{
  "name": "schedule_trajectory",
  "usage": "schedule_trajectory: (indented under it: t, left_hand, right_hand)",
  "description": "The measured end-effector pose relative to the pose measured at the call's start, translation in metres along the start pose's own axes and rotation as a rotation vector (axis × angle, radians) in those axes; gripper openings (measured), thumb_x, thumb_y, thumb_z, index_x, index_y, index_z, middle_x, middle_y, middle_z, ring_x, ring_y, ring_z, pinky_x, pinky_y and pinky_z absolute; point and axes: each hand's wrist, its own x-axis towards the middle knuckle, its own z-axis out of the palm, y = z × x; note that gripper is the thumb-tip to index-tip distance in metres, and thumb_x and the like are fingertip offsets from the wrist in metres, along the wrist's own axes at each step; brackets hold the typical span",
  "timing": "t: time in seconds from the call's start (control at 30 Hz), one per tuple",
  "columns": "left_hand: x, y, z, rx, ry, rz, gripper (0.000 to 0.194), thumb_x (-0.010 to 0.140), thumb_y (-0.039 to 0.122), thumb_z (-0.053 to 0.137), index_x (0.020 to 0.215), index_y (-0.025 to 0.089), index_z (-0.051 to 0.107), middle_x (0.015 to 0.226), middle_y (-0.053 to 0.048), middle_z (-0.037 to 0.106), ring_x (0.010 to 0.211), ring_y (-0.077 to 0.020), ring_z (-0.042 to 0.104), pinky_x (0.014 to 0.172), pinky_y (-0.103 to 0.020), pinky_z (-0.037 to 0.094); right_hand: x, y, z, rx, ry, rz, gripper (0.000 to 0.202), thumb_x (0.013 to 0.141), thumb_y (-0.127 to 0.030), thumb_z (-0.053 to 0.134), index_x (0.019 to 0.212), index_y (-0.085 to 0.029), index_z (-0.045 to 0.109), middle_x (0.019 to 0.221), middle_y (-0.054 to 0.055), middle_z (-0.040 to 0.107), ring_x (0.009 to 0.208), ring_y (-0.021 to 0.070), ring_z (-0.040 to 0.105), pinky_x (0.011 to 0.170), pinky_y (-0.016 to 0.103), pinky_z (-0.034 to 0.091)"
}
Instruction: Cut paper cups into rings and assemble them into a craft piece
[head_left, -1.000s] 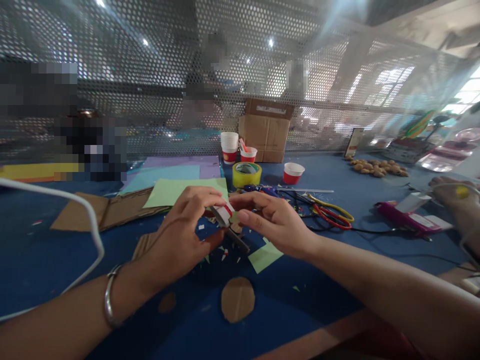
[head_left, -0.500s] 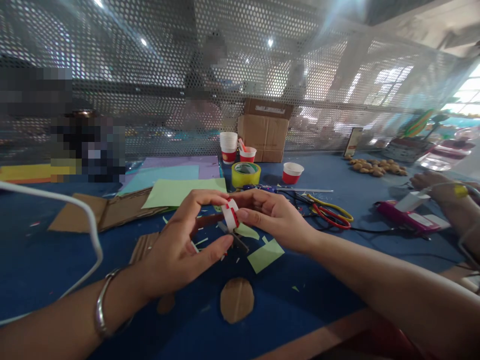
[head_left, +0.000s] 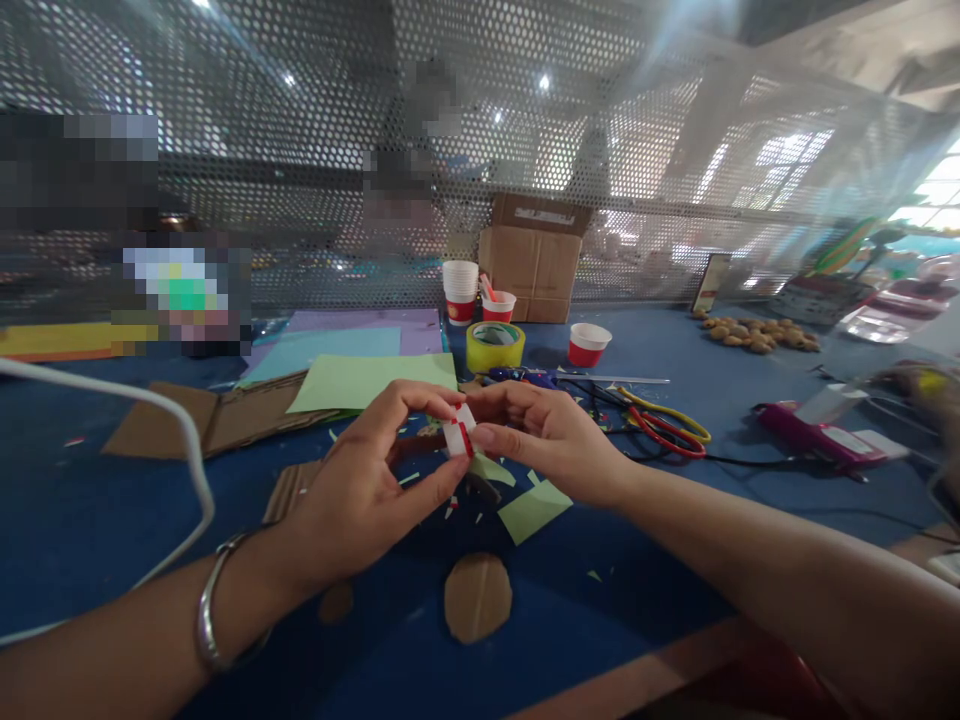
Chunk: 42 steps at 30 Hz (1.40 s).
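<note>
Above the middle of the table, both hands hold a small white-and-red piece (head_left: 459, 432) that looks cut from a paper cup. My left hand (head_left: 367, 480) grips its left side between thumb and fingers. From the right, my right hand (head_left: 551, 435) pinches its red edge, thumb in front. Under the hands lie a dark tool, partly hidden, and bits of paper. A light green paper scrap (head_left: 534, 513) is just right of them. Closer to me rests a round cardboard disc (head_left: 478, 598), with a smaller brown disc (head_left: 335, 603) to its left.
Behind my hands stand a roll of yellow tape (head_left: 484, 350), stacked paper cups (head_left: 460, 308), a single cup (head_left: 589, 347) and a cardboard box (head_left: 532, 270). Coloured sheets (head_left: 375, 382) and folded cardboard (head_left: 157, 420) lie left. Cables (head_left: 694, 437) and a purple device (head_left: 814, 440) lie right.
My left thumb has moved up onto the lower edge of the piece, which has turned slightly. At far right, another person's hand has drawn back from the white plug.
</note>
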Motion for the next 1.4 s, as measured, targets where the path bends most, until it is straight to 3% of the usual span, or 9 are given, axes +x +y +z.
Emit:
schedule_trajectory:
  t: [0.4,0.8,1.07,1.4]
  left_hand:
    - [-0.0001,-0.0055,-0.0045,0.104,-0.030,0.154,0.028,0.093,0.015,0.074,0.114,0.031,0.065,0.132,-0.007,0.062,0.127,-0.0274,0.065,0.098,-0.043,0.066]
    - [0.0005,-0.0048,-0.0052,0.118,-0.011,0.200,0.027,0.092,0.014,0.074,0.113,0.030,0.067,0.131,-0.009,0.064,0.125,-0.0293,0.067,0.090,-0.041,0.067]
    - [0.0000,-0.0050,-0.0081,0.208,-0.008,0.240,0.025,0.090,0.012,0.075,0.108,0.028,0.070,0.132,-0.009,0.067,0.120,-0.0299,0.072,0.103,-0.052,0.061]
    - [-0.0023,-0.0037,-0.0074,0.185,-0.016,0.208,0.032,0.090,0.012,0.075,0.113,0.032,0.067,0.134,-0.009,0.065,0.120,-0.0312,0.072,0.097,-0.050,0.065]
  right_hand:
    - [-0.0001,-0.0004,-0.0018,-0.009,-0.009,-0.029,0.041,0.091,-0.045,0.081,0.120,-0.019,0.071,0.117,0.008,0.077,0.094,0.0155,0.073,0.083,0.029,0.061]
    - [-0.0016,-0.0041,-0.0023,0.004,-0.013,-0.043,0.041,0.090,-0.046,0.081,0.117,-0.017,0.071,0.108,0.007,0.076,0.083,0.0131,0.069,0.078,0.027,0.059]
    - [-0.0017,-0.0044,-0.0028,0.010,-0.017,-0.025,0.043,0.090,-0.045,0.082,0.120,-0.016,0.071,0.112,0.008,0.077,0.084,0.0137,0.071,0.081,0.030,0.061]
    - [-0.0026,-0.0078,-0.0026,-0.002,-0.015,-0.033,0.043,0.090,-0.049,0.081,0.119,-0.018,0.073,0.111,0.007,0.078,0.081,0.0136,0.069,0.077,0.029,0.062]
